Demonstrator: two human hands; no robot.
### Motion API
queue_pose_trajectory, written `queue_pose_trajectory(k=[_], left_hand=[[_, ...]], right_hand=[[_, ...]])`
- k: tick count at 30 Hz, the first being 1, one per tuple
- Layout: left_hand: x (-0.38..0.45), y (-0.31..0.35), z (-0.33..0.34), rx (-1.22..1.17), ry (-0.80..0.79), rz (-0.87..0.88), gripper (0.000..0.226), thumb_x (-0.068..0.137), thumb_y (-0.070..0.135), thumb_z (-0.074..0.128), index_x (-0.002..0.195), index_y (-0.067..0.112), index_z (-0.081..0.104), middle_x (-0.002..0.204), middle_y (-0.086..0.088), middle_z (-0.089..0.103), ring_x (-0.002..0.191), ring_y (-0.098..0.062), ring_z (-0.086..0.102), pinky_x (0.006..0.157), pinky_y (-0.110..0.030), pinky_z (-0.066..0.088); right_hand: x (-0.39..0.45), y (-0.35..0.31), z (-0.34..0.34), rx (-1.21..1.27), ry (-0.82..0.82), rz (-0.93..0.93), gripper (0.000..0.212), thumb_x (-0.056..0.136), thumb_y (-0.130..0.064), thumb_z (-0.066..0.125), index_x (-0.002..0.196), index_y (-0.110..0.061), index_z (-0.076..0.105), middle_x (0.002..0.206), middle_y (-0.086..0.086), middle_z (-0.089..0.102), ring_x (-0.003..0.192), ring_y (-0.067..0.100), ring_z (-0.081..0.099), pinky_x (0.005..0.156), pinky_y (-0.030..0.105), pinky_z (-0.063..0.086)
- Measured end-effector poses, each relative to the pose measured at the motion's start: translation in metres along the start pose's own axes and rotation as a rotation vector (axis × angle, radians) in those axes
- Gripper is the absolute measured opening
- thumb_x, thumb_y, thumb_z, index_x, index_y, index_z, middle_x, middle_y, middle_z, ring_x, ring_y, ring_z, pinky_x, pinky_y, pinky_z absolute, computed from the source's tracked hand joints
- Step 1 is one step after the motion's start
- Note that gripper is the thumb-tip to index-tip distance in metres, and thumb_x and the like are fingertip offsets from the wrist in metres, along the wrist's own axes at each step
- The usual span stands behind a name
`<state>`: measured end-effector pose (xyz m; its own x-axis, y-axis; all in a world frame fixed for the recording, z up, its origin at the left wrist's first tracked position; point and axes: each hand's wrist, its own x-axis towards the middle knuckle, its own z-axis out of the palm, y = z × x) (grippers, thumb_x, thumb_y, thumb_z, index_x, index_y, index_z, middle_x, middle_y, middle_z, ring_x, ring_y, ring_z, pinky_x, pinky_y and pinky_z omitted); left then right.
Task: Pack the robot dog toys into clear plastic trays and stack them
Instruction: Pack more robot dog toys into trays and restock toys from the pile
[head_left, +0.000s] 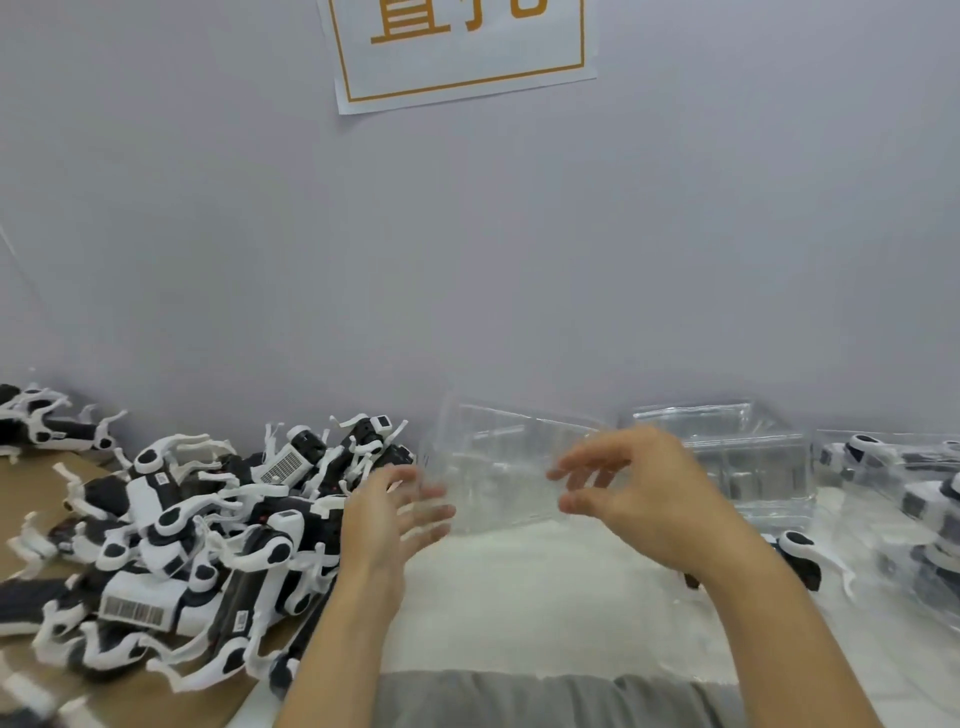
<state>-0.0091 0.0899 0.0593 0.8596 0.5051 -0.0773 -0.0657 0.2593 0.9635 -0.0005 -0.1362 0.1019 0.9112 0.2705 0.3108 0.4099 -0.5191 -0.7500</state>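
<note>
Heaped along the worktop's left edge: unpacked robot dog toys (197, 525), glossy black-and-white plastic with spindly legs (most of the job left). Centre, left hand (400, 512) and right hand (623, 488) both spread, fingers loose, framing an empty clear tray (498, 467); actual contact unclear through blur. Toward the right edge, thin ribbed spare trays (727, 452), then stacked packed trays (904, 499).
</note>
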Motion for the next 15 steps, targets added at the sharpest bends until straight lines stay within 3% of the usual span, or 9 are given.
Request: queue_pose_trajectory(k=[2, 4, 6, 8, 10, 13, 15], left_hand=[[-0.001, 0.019, -0.011, 0.012, -0.118, -0.05, 0.047, 0.098, 0.055, 0.047, 0.108, 0.012, 0.064, 0.103, -0.019, 0.074, 0.077, -0.036, 0.073, 0.061, -0.043, 0.059], [-0.006, 0.033, -0.013, 0.131, -0.218, -0.013, 0.059, 0.085, 0.07, 0.058, 0.12, 0.023, 0.062, 0.114, -0.015, 0.071, 0.094, -0.036, 0.072, 0.069, -0.047, 0.062], [-0.01, 0.04, -0.01, 0.259, -0.265, 0.115, 0.058, 0.076, 0.059, 0.075, 0.124, 0.032, 0.057, 0.117, -0.009, 0.067, 0.087, -0.017, 0.073, 0.069, -0.036, 0.062], [-0.012, 0.041, -0.006, 0.301, -0.244, 0.233, 0.045, 0.083, 0.039, 0.076, 0.121, 0.039, 0.051, 0.112, -0.002, 0.066, 0.069, -0.003, 0.068, 0.061, -0.025, 0.057], [-0.011, 0.039, -0.003, 0.264, -0.258, 0.254, 0.044, 0.087, 0.031, 0.074, 0.122, 0.039, 0.049, 0.109, 0.0, 0.067, 0.067, -0.003, 0.064, 0.067, -0.029, 0.052], [-0.007, 0.035, -0.005, 0.267, -0.278, 0.205, 0.065, 0.073, 0.047, 0.075, 0.131, 0.029, 0.051, 0.109, -0.001, 0.065, 0.077, -0.011, 0.061, 0.076, -0.037, 0.049], [-0.005, 0.034, -0.008, 0.376, -0.258, 0.157, 0.07, 0.07, 0.063, 0.071, 0.126, 0.025, 0.056, 0.103, -0.001, 0.059, 0.075, -0.012, 0.056, 0.07, -0.032, 0.045]], right_hand=[[-0.001, -0.004, 0.002, -0.089, -0.069, 0.013, 0.026, 0.073, -0.022, 0.087, 0.069, -0.043, 0.072, 0.077, -0.028, 0.064, 0.082, -0.007, 0.054, 0.065, 0.012, 0.042], [0.001, -0.007, 0.007, -0.149, -0.067, -0.001, 0.035, 0.073, -0.021, 0.087, 0.065, -0.047, 0.066, 0.076, -0.023, 0.063, 0.084, -0.006, 0.054, 0.073, 0.014, 0.041], [0.003, -0.01, 0.013, -0.202, -0.057, -0.037, 0.039, 0.075, -0.02, 0.086, 0.066, -0.05, 0.062, 0.084, -0.023, 0.061, 0.092, 0.0, 0.052, 0.083, 0.023, 0.041], [0.004, -0.01, 0.016, -0.216, -0.061, -0.046, 0.039, 0.077, -0.019, 0.084, 0.07, -0.051, 0.062, 0.088, -0.024, 0.059, 0.097, 0.004, 0.05, 0.079, 0.024, 0.04], [0.005, -0.008, 0.015, -0.219, -0.077, -0.037, 0.036, 0.077, -0.019, 0.083, 0.072, -0.049, 0.064, 0.094, -0.022, 0.061, 0.1, 0.007, 0.049, 0.074, 0.023, 0.04], [0.004, -0.007, 0.012, -0.224, -0.117, -0.018, 0.03, 0.076, -0.021, 0.085, 0.076, -0.046, 0.068, 0.094, -0.02, 0.064, 0.097, 0.003, 0.052, 0.069, 0.019, 0.042], [0.003, -0.008, 0.008, -0.184, -0.151, 0.015, 0.025, 0.075, -0.02, 0.086, 0.081, -0.041, 0.073, 0.089, -0.018, 0.064, 0.087, 0.005, 0.059, 0.055, 0.016, 0.046]])
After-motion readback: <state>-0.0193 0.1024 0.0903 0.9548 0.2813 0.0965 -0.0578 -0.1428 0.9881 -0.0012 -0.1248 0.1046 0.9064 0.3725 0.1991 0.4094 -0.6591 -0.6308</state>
